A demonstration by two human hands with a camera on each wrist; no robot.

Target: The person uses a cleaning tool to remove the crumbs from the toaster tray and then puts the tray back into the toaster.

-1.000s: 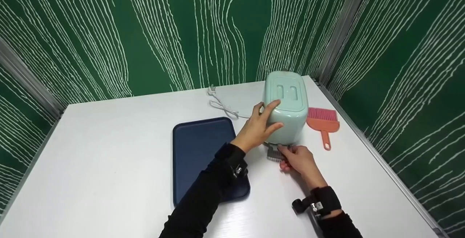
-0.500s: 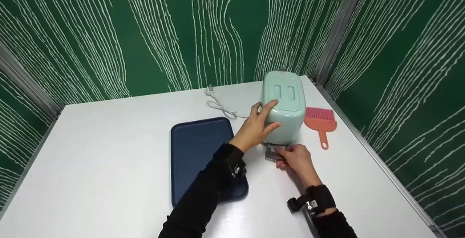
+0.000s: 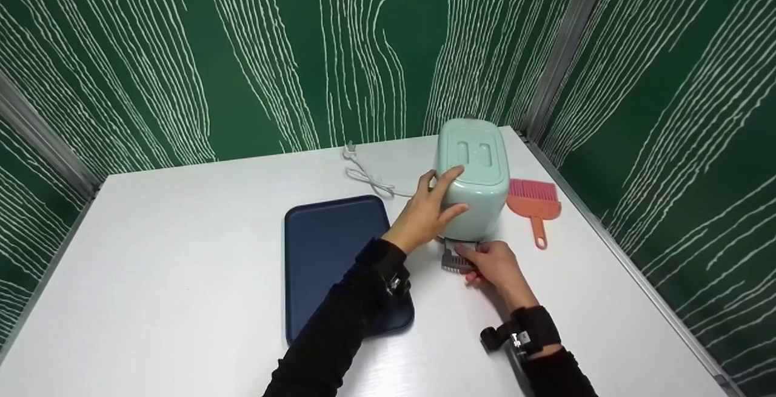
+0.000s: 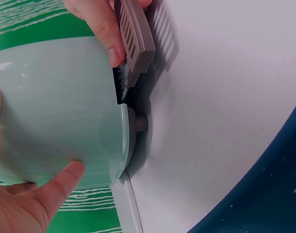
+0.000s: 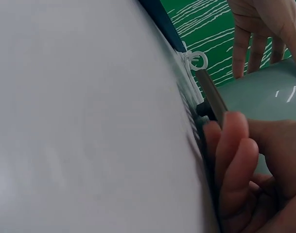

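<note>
- Nearest the camera, two black sleeves are extending over the white table.
- Under the left forearm, a dark blue tray is lying flat, left of the work.
- The right hand is pinching a grey slatted crumb tray, its thumb on top and fingers curling beneath.
- This crumb tray is jutting from the near end of the base of a mint toaster; in the left wrist view its inner end is sitting inside a dark opening.
- The work is apparently standing partway: the piece is being held neither flush nor free. The remaining travel is seemingly still to do, though whether inward or outward I cannot tell.
- The left hand is spreading wide against the toaster, touching its top and near wall, probably steadying it.
- Right of the toaster, an orange brush is lying with neither hand touching it.
- Farther back, a pale cord is lying looped, its plug resting unconnected.
- Beyond, a green wall is rising, streaked white.
</note>
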